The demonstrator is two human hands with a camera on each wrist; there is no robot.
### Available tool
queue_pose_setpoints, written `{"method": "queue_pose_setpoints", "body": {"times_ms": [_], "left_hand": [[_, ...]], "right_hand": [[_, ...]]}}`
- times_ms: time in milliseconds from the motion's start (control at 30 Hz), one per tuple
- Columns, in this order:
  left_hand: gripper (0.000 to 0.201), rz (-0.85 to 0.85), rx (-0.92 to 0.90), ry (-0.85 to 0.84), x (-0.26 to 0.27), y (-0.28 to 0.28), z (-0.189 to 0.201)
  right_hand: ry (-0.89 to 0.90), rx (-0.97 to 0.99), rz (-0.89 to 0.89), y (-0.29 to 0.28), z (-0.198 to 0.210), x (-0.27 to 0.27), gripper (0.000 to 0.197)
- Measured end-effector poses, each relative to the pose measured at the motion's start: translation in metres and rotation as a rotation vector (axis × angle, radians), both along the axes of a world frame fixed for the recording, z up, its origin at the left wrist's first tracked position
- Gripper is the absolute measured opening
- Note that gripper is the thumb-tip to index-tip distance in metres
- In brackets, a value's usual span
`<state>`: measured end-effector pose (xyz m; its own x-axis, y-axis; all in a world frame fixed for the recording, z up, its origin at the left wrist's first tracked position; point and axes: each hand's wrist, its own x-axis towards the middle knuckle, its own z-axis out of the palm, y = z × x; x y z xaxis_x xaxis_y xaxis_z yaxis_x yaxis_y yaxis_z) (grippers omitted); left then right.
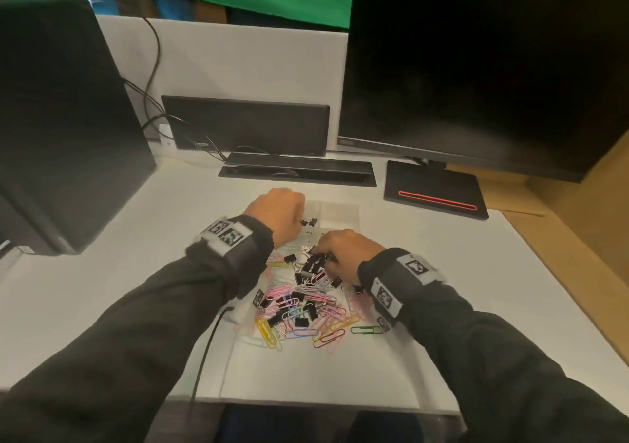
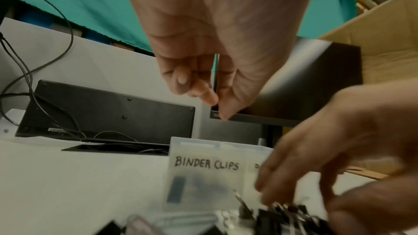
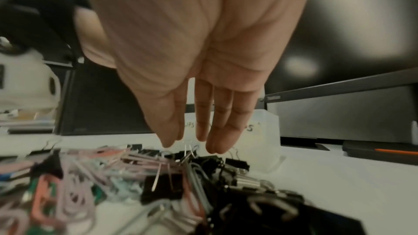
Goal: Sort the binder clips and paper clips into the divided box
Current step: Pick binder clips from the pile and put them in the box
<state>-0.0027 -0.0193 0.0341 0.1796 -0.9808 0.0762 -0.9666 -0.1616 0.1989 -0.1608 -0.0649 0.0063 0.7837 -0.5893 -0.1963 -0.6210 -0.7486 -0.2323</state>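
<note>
Crowding the desk (image 1: 119, 306), two monitors (image 1: 476, 75) flank the box (image 1: 340, 213). Left hand (image 1: 277, 214) hovers curled, holding nothing (fingertips together); right hand (image 1: 343, 250), fingers straight, touches the clips (image 1: 299, 303).

The head camera looks forward and down from above the white desk (image 1: 119, 272), taking in both sleeved forearms, a heap of clips (image 1: 303, 299) and a dark monitor (image 1: 476, 75) beyond. The left wrist camera sits low near the desk, looking along the left hand (image 2: 217, 45) toward the divided box (image 2: 203, 171). The right wrist camera looks along the right hand (image 3: 199, 56), very close over the same heap. All three share the heap, box and monitor.
</note>
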Motion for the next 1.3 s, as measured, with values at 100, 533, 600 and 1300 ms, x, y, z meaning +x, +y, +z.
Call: {"method": "queue_pose_setpoints", "body": {"times_ms": [100, 533, 600, 1300], "left_hand": [[0.023, -0.016, 0.162, -0.002, 0.0, 0.019, -0.019], [0.024, -0.087, 0.314, 0.029, -0.002, 0.02, -0.038], [0.025, -0.08, 0.286, 0.052, 0.002, 0.022, -0.038], [0.045, -0.031, 0.176, 0.317, -0.004, 0.022, -0.043]], "right_hand": [[0.076, -0.06, 0.039, 0.002, -0.005, 0.009, 0.042], [-0.086, 0.027, -0.107, 0.005, -0.006, 0.007, 0.017], [-0.127, 0.05, -0.126, 0.005, -0.004, 0.005, 0.015], [-0.571, 0.3, -0.452, -0.007, -0.003, -0.02, 0.025]]}}
